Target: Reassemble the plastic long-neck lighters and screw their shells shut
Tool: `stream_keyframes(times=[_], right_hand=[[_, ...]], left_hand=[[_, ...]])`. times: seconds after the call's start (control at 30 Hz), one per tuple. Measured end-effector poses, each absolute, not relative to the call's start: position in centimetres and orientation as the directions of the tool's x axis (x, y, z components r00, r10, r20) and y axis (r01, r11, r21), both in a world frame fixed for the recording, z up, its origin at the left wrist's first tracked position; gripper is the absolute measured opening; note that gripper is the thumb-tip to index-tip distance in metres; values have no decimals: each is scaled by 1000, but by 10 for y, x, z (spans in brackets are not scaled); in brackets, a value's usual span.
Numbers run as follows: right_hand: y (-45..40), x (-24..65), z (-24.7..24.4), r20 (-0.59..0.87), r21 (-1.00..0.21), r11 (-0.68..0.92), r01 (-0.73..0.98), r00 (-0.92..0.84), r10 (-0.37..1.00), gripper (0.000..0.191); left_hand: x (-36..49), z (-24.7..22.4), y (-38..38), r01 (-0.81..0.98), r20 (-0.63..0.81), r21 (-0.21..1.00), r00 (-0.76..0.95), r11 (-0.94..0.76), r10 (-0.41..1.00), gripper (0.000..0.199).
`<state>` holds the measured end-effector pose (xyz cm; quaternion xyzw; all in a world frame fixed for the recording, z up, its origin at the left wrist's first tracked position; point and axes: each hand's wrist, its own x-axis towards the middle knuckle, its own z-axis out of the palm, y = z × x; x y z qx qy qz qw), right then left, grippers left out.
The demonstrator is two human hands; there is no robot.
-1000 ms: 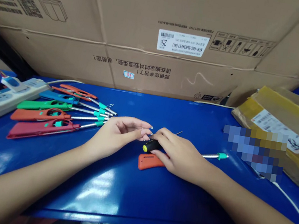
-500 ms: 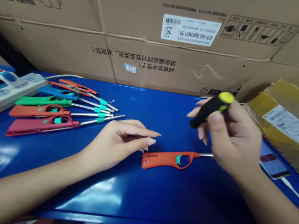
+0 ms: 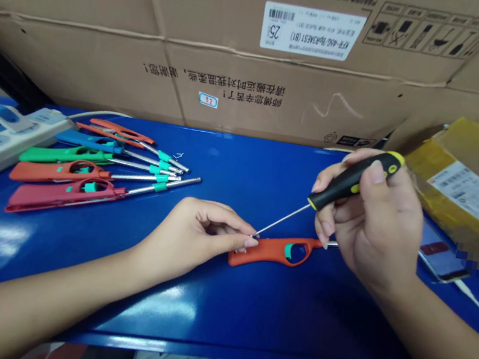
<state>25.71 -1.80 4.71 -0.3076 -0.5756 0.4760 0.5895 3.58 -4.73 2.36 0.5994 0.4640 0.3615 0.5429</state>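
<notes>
Clamping fingers of the right hand (image 3: 380, 233) on a screwdriver (image 3: 345, 186), those of the left hand (image 3: 194, 233) on a tiny part (image 3: 254, 236) at its tip, over an orange lighter (image 3: 268, 250) on the desk (image 3: 280, 321).

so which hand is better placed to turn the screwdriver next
Probably the right hand: it holds the screwdriver by its handle. The left hand has its fingertips pinched at the driver's tip; anything between them is too small to identify.
</notes>
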Motion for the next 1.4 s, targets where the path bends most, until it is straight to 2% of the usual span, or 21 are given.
stream_keyframes(times=[0.27, 0.83, 1.1, 1.4], right_hand=[[-17, 254, 44, 426, -885, 384, -265, -125, 896, 16], [-17, 257, 44, 498, -836, 436, -333, -125, 858, 10], [-19, 258, 44, 515, -827, 456, -330, -116, 849, 9], [-18, 257, 45, 492, -836, 428, -343, -125, 861, 11]], left_hand=[[37, 26, -48, 165, -78, 986, 323, 25, 943, 4], [36, 26, -48, 121, -108, 990, 290, 75, 951, 3], [34, 22, -49, 137, -49, 991, 294, 8, 955, 6], [35, 22, -49, 162, -64, 987, 294, 16, 954, 10]])
